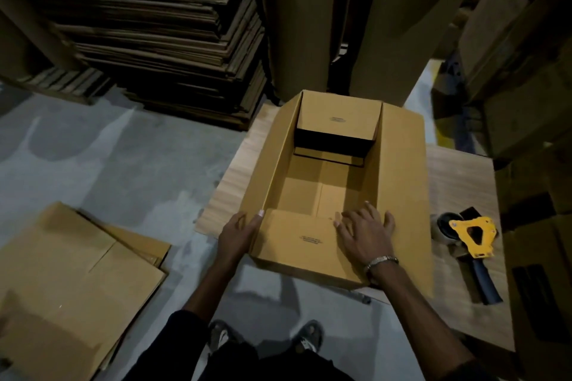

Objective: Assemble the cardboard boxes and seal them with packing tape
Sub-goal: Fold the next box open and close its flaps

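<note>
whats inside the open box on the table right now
Nothing shows inside the open box: only its bare cardboard floor with a centre seam. The far end flap folds inward and shades the space beneath it, and the right hand presses the near flap down, covering that end.

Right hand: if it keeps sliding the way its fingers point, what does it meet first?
The right hand lies flat on the near flap, fingers pointing up-left. Going on, it would probably pass the flap's edge into the open box.
</note>
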`<action>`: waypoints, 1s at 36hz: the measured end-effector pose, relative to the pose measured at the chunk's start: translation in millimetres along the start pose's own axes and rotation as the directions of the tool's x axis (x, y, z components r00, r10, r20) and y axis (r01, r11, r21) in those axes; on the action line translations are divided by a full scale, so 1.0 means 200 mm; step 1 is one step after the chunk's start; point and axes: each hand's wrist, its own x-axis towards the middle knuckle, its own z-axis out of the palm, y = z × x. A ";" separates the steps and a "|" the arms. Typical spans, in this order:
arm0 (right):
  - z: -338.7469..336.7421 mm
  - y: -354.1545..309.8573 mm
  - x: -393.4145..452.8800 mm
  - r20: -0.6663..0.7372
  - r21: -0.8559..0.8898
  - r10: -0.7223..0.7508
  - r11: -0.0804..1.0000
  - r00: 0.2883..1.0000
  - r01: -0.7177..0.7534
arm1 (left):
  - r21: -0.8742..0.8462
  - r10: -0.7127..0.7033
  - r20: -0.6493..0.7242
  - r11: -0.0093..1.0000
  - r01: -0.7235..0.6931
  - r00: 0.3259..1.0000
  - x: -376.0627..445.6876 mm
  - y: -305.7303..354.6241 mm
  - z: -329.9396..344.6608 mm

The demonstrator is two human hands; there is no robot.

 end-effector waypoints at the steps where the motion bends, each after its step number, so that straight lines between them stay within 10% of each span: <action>1: -0.01 -0.01 0.04 -0.011 0.007 0.007 1.000 1.000 -0.007 | -0.016 -0.008 0.005 1.000 0.009 1.000 0.00 0.00 -0.01; 15: -0.23 -0.16 1.07 0.160 -0.123 0.068 0.991 0.985 -0.049 | -0.065 -0.093 0.092 0.993 0.099 0.991 0.14 0.02 -0.13; 22: -0.10 -0.10 1.21 0.313 -0.084 0.166 0.986 0.935 -0.147 | -0.008 -0.007 -0.084 1.000 0.006 0.996 0.18 0.08 -0.24; 36: -0.31 0.03 0.58 -0.162 0.321 0.297 0.918 0.941 -0.235 | -0.104 0.354 -0.071 0.927 -0.360 0.932 0.00 0.53 -0.35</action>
